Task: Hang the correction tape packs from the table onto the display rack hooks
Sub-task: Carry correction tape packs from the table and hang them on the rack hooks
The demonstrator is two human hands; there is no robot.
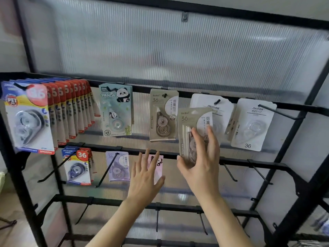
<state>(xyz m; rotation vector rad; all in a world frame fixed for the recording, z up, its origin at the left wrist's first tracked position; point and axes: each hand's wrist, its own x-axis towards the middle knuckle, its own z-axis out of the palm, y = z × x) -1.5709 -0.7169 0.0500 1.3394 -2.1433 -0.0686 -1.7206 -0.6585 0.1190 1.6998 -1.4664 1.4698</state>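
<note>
Before the rack point(142, 88), right hand point(201, 157) pinching the beige pack point(192, 120), left hand point(144, 179) spread, we should align its hole point(195, 112) with the hook point(165, 95).

Top rail point(142, 89) crowded: hung packs point(115, 111) almost edge to edge. The held pack point(191, 120) fills the gap between beige pack point(162, 114) and white packs point(223, 112). Middle rail point(236, 162), right side — two bare hooks point(229, 172) jut forward, open air between. Bottom rail point(178, 207) — prongs point(157, 220) bare.
</note>
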